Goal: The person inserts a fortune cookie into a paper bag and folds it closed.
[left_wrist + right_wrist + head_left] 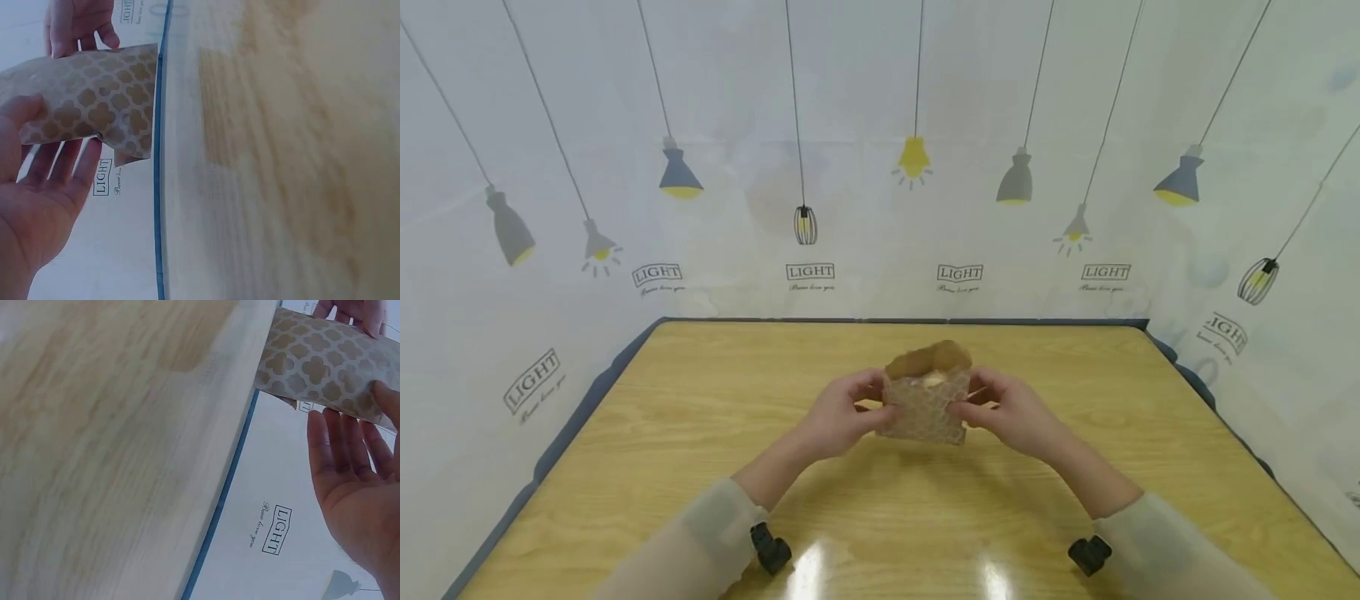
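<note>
A small brown paper bag with a pale lattice pattern is held up over the table, its mouth facing up and its brown back panel rising above the front. Something pale shows in the mouth; its kind is unclear. My left hand pinches the bag's left edge, thumb on the patterned front and fingers behind. On the opposite edge my right hand grips in the same way. Both wrist views show the patterned face of the bag between thumb and fingers.
The wooden table reaches back to a pale wall cloth printed with hanging lamps. A dark blue strip runs along the table's far edge. Small black devices sit at both sleeve cuffs.
</note>
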A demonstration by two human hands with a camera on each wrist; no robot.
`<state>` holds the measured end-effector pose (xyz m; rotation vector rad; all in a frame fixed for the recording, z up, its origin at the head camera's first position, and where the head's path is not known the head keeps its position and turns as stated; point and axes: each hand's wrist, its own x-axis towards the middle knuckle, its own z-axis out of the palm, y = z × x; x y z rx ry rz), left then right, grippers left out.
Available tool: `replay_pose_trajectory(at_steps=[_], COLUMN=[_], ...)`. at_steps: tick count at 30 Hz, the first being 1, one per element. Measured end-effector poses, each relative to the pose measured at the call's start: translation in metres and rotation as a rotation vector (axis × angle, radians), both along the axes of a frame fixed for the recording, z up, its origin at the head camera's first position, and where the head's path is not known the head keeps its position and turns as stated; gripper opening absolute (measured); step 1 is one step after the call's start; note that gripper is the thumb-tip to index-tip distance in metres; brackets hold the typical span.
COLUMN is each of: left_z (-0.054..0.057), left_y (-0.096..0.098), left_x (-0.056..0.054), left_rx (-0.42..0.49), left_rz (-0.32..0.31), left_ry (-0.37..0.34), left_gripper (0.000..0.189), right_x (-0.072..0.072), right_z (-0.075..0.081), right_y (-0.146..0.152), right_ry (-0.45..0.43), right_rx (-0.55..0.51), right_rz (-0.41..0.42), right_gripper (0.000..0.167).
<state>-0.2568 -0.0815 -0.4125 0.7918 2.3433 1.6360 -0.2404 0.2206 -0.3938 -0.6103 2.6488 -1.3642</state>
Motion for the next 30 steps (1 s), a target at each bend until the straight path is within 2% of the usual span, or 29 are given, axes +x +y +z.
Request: replay_pose_trajectory(at_steps=[4, 8, 12, 17, 22, 25, 27, 30], left_z=[0.001, 0.0008, 0.0011, -0.0009, -0.0006, -0.0019, -0.0012, 0.0013], left_y=[0.0004, 0.0001, 0.0004, -0.0003, 0.0002, -0.0005, -0.0007, -0.0008], left_x=[0.0004, 0.0018, 0.0021, 0.0034, 0.0027, 0.0038, 0.0036, 0.0021], left_rx=[0.016, -0.002, 0.013, -0.015, 0.002, -0.004, 0.028, 0.058], left_rz=[0.015, 0.009, 0.011, 0.003, 0.012, 0.018, 0.019, 0.017], left_ry=[-0.017, -0.022, -0.006, -0.014, -0.02, -0.008, 0.008, 0.018], left_gripper=[0.052, 0.048, 0.062, 0.053, 0.065, 0.052, 0.045, 0.055], right_x=[-0.0003, 0.0013, 0.0012, 0.0017, 0.0009, 0.0013, 0.0014, 0.0016], right_z=[0.0004, -0.0004, -0.0008, -0.0014, -0.0004, -0.0009, 0.001, 0.0044], right_y=[-0.0009, -0.0015, -0.0037, -0.0049, -0.0055, -0.0054, -0.0055, -0.0058], right_ry=[0.002, -0.008, -0.013, -0.023, -0.021, -0.025, -0.006, -0.001], right_rx=[0.001, 0.019, 0.011, 0.043, 0.016, 0.036, 0.037, 0.037], right_rz=[0.007, 0.032, 0.011, 0.03, 0.016, 0.024, 0.027, 0.01], right_gripper=[0.04, 0.039, 0.041, 0.042, 0.046, 0.047, 0.046, 0.047])
